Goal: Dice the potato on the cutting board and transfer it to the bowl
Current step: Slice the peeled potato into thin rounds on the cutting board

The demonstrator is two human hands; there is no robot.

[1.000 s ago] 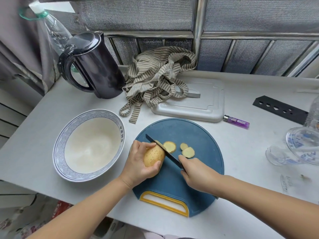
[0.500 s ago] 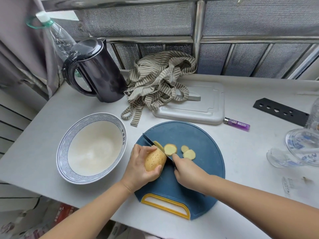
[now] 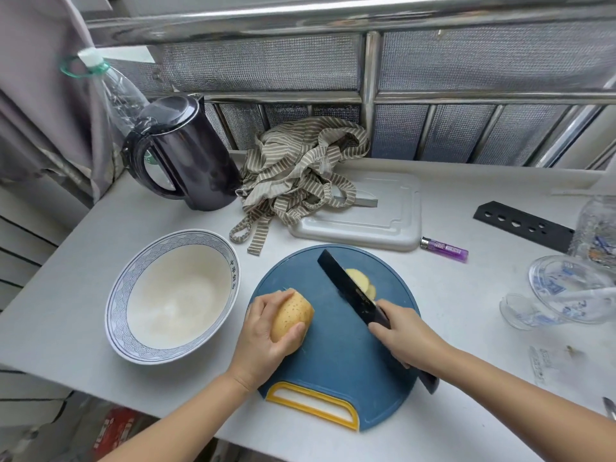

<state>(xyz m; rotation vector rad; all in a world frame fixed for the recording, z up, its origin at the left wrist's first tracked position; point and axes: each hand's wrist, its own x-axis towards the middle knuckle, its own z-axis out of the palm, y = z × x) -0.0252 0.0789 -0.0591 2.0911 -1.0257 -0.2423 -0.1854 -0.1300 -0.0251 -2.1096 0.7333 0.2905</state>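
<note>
left hand (image 3: 263, 331) grips the potato (image 3: 290, 312) on the blue board (image 3: 336, 348); right hand (image 3: 405, 335) holds a black knife (image 3: 346, 286) with the blade up against a few slices (image 3: 361, 280), apart from the potato; bowl (image 3: 171, 295) sits just left of the board on the counter (image 3: 66, 311); kettle (image 3: 186, 155) and striped cloth (image 3: 300, 171) further back

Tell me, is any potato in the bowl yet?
No, the bowl holds nothing; the cut slices lie on the blue cutting board beside the knife blade.
</note>
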